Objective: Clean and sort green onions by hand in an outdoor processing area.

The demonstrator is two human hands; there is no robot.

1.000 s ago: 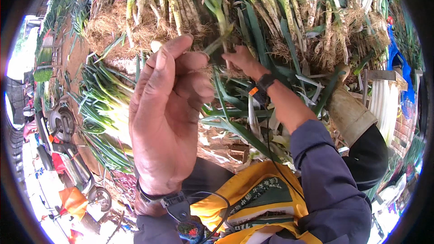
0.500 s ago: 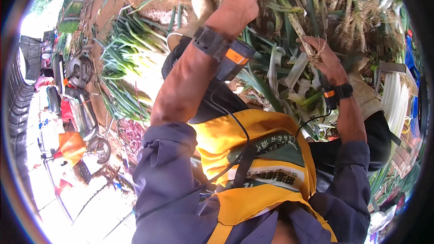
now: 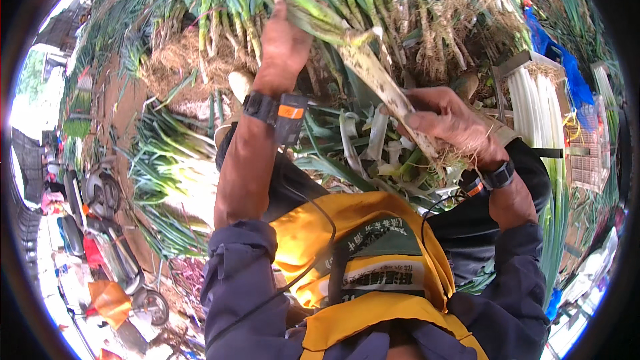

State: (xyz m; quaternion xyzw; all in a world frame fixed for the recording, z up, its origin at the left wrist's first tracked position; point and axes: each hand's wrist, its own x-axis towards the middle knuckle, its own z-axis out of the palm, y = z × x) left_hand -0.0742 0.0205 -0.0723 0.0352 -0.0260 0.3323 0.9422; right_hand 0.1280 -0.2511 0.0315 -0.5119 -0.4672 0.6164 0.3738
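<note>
A long leek (image 3: 373,73) slants across in front of me, its green leaves at the upper left and its rooty end at the lower right. My right hand (image 3: 460,127) is closed around the pale stalk near the roots. Up at the leaves, my left hand (image 3: 285,43) is closed on the green part; some of its fingers are hidden. Below the stalk, between my legs, lies a heap of stripped leek leaves (image 3: 363,143). Beyond my hands stand several unpeeled leeks with soil-covered roots (image 3: 433,37).
Clean white leeks (image 3: 539,107) lie at the right beside a pale plastic basket (image 3: 590,153) and a blue sheet (image 3: 557,47). On the left is a pile of green-and-white leeks (image 3: 180,167). Farther left a motorbike (image 3: 110,227) is parked. Thin cables run along my arms.
My view has shifted to the right. My right hand has brought the leek nearer and turned it. My left hand has moved from above the bunches onto its leaves.
</note>
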